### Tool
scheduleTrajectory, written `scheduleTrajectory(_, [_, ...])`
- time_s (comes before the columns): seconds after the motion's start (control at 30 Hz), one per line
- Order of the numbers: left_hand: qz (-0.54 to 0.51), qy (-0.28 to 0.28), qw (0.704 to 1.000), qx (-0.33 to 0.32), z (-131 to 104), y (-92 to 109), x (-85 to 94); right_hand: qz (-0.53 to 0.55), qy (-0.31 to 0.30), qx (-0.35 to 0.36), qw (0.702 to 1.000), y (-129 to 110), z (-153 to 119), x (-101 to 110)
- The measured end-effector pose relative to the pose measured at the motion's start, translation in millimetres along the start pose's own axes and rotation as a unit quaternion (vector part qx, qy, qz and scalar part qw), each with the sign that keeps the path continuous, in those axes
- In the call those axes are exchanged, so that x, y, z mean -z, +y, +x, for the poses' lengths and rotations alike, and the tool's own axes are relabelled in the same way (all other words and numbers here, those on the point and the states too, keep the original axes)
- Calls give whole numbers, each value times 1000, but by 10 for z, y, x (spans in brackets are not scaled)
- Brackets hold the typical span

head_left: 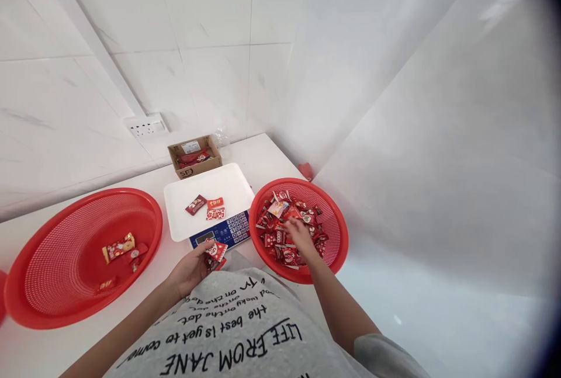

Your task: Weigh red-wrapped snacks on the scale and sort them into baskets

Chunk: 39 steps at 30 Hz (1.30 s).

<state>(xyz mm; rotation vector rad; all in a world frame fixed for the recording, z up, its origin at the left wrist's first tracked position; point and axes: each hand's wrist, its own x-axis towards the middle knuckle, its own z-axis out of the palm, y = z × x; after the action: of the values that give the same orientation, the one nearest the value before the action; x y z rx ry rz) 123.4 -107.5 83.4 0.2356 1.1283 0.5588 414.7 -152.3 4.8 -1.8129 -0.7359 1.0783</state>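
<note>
Two Hands Among Shiny Packets

Your left hand (190,271) holds at least two glossy packets (217,251). Your right hand (300,238) reaches, fingers slightly curled, into the round right basket (336,232), among many crinkled packets (289,257); I cannot tell if it grips one. Three flat packets (196,204) lie on one smooth white tray (230,182). Farther stand one perforated plastic left basket (48,270) and one cardboard box (204,168).

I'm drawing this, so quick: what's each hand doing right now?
Left hand: closed, holding red packets.
Right hand: inside the fuller basket; can't tell whether it's gripping anything.
</note>
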Motion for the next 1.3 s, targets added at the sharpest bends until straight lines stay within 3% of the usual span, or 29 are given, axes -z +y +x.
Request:
scheduleTrajectory(0.1, [2,0,1000,-2,-21,15,1,-202,-105,48,972,45,-36,-173])
scheduleTrajectory(0.17, [-1,1,1000,-9,-22,19,14,-346,-152,55,924,43,-67,-288])
scheduleTrajectory(0.23, [-5,2,1000,-11,-14,13,29,-451,-175,41,874,26,-100,-379])
scheduleTrajectory(0.33, [-12,2,1000,5,5,-8,40,-508,-164,58,844,-2,-140,-448])
scheduleTrajectory(0.53, [-15,12,1000,8,9,-19,54,-486,-153,84,856,-23,-101,-364])
scheduleTrajectory(0.8, [-5,21,1000,5,-34,-41,22,-340,-120,63,931,7,146,10])
scheduleTrajectory(0.87, [-9,18,1000,13,-44,-49,-15,-276,-85,66,955,-31,162,101])
scheduleTrajectory(0.97, [-11,17,1000,22,-48,-45,-52,-201,23,74,977,-135,146,188])
scheduleTrajectory(1.03, [-8,23,999,21,-45,-38,-60,-202,98,97,970,-199,120,191])
scheduleTrajectory(1.1, [-8,26,999,17,-44,-35,-64,-234,132,133,954,-230,87,144])
scheduleTrajectory(1.17, [-7,24,1000,18,-49,-39,-76,-306,73,158,936,-214,51,58])
scheduleTrajectory(1.3, [-9,26,999,32,-72,-61,-110,-422,-114,139,889,-85,-13,-131])
